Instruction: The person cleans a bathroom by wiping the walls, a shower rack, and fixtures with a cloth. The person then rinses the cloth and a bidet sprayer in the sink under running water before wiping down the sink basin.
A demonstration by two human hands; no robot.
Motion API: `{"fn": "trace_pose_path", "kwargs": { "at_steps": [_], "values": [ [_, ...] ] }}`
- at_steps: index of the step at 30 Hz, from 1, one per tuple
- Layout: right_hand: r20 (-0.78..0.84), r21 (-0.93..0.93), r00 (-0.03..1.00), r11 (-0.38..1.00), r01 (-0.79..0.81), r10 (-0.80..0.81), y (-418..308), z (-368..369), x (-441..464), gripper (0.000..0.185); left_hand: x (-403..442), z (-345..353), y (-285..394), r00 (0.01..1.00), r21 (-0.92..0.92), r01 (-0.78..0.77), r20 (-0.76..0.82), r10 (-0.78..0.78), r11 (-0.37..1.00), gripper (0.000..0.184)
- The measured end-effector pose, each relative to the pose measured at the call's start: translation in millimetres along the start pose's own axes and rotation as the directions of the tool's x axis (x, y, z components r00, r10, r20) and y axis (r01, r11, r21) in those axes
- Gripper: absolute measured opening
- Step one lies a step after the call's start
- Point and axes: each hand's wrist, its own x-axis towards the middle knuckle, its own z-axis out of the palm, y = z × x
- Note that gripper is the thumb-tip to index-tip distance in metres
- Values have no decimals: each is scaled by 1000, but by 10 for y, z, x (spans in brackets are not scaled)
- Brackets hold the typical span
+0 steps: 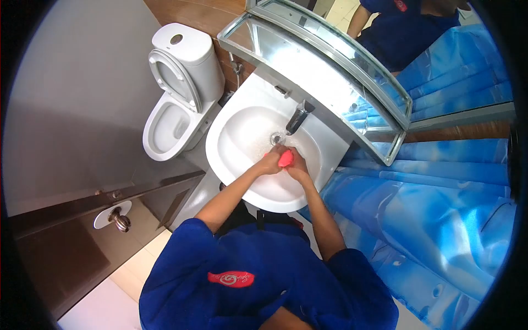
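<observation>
- We see a bright pink piece [285, 159], soft-looking and bunched up, between the two hands, over the front half of the white washbasin [234, 144].
- Our left hand [269, 163] is closed on it from the left, fingers bent inward and bunched toward the other hand; we cannot make out each fingertip.
- Our right hand [298, 165] is closed on it from the right, its fingers curled around the far side, with little gap between the two hands; some of the pink shows between them.
- Just beyond the fingers we see the drain [276, 138], with water [282, 135] splashing beside it under the dark tap [300, 117].
- Both our forearms reach in over the basin's near rim from a blue shirt [269, 297] with a red badge [231, 279].
- Behind the basin we have a metal-framed shelf [308, 66] and a mirror [344, 14].
- To our left stands a white toilet [190, 118], lid raised, and nearer us a door handle [122, 221].
- To our right hangs a blue curtain [418, 203].
</observation>
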Motion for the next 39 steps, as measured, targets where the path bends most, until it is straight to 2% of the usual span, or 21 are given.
{"fn": "trace_pose_path", "kwargs": {
  "at_steps": [3,4,7,8,11,14,17,18,19,21,22,24,25,26,27,29,31,32,35,38,39],
  "values": [
    [-53,347,996,936,-54,76,-34,-42,51,38,-159,-30,-96,997,-198,60,-37,-69,978,86],
    [-52,318,996,947,-48,68,-163,-48,-24,31,-221,16,-92,994,-310,58,-66,-82,949,92],
    [199,684,976,701,-199,83,-321,-36,-149,32,-230,-83,16,990,-466,84,-60,-126,881,99],
    [173,704,985,701,-112,-16,-254,-56,-142,33,-233,-120,70,989,-494,104,-40,-142,863,100],
    [241,798,915,603,4,-325,-90,-173,-181,31,-306,-179,123,998,-576,51,3,-60,816,76],
    [403,777,854,616,-130,-329,-69,-339,-143,22,-349,-153,68,999,-335,52,20,-48,941,45],
    [313,946,941,133,-296,-131,-158,-360,-160,29,-326,-238,154,972,6,-92,-215,91,996,22],
    [402,901,912,212,-377,-85,-192,-319,-155,43,-312,-309,214,959,172,-182,-188,214,968,19],
    [533,835,830,260,-484,-164,-222,-278,-164,44,-263,-403,261,933,332,-270,-141,331,904,17],
    [752,657,593,384,-648,-287,-396,-234,-201,47,-175,-512,263,886,558,-380,-10,464,738,13],
    [701,711,593,455,-536,-397,-358,-175,-169,48,-164,-549,253,874,629,-407,58,482,662,12],
    [734,561,659,693,-452,-165,-272,5,-70,49,-117,-654,164,838,710,-459,148,525,534,9],
    [717,455,695,789,-413,-50,-228,100,-17,50,-109,-658,130,892,727,-403,176,417,556,11],
    [644,333,759,860,-387,93,-180,212,21,34,-111,-650,104,932,744,-347,202,302,572,13],
    [545,113,830,970,-214,120,-249,274,63,32,-100,-640,55,957,763,-290,224,184,578,15],
    [336,-398,940,913,88,56,-338,361,143,28,-75,-463,-161,985,754,-168,161,69,635,20],
    [216,-480,976,868,124,-20,-217,430,176,29,-123,-292,-182,993,751,-23,96,-74,660,17],
    [157,-521,986,843,136,-62,-163,459,188,29,-111,-178,-200,963,725,158,36,-266,670,22],
    [190,-511,980,846,152,-61,-144,474,187,30,-59,-137,-389,904,616,265,108,-413,742,24],
    [154,-490,982,856,168,-105,-143,505,107,35,8,-313,-457,853,610,-4,415,-316,792,28],
    [206,-413,964,877,244,-171,-141,475,69,39,-31,-390,-309,870,582,68,363,-333,811,27]
  ]
}}
